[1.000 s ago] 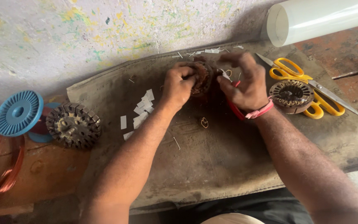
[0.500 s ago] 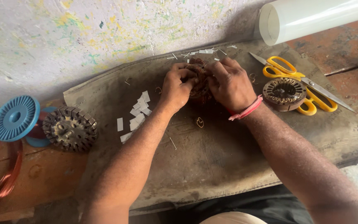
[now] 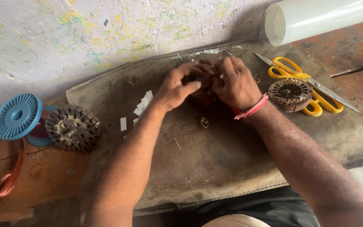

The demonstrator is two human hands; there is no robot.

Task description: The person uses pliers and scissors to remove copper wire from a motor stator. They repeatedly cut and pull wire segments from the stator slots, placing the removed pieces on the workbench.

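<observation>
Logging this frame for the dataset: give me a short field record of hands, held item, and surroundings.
left hand: grips the wound core
right hand: grips the same core from the other side
wound core: brownish, mostly hidden between both hands
work surface: worn mat
right of hands: yellow scissors, toothed ring
left: slotted core, blue spool, paper strips

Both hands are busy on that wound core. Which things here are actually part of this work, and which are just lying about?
In the work:
- left hand and right hand, both gripping the round copper-wound metal core
- small white paper strips, beside the left hand
- dark worn mat underneath

Lying about:
- yellow-handled scissors
- second slotted round core
- toothed dark core
- blue plastic spool
- white roll
</observation>
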